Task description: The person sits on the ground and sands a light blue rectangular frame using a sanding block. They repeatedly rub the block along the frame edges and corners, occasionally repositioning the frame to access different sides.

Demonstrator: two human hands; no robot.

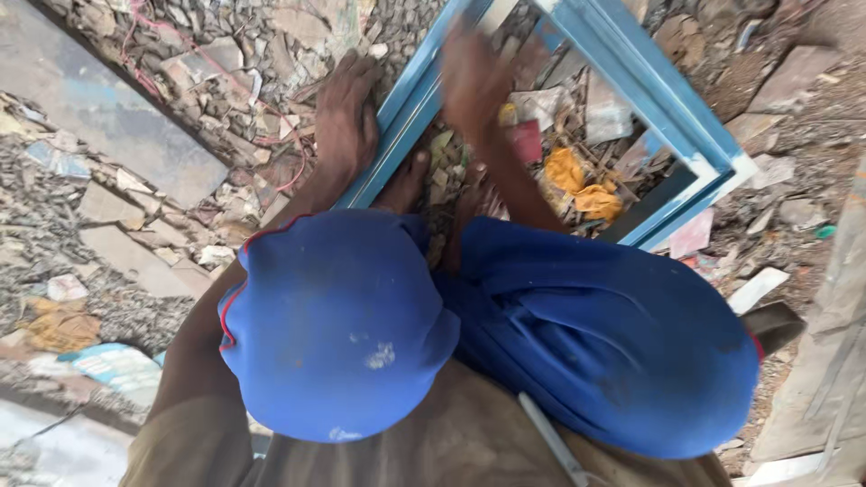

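Observation:
I squat over a blue-painted wooden frame that lies on rubble-strewn ground. My left hand presses flat on the frame's left rail, fingers spread over its outer edge. My right hand is blurred with motion inside the frame opening, near the same rail; whether it holds anything cannot be told. My knees in blue shorts fill the lower middle of the view, and my bare toes touch the frame's near side.
Broken stone, paper scraps and wood chips cover the ground. A yellow rag and a red scrap lie inside the frame. A grey slab sits at upper left. Wooden planks stand at the right edge.

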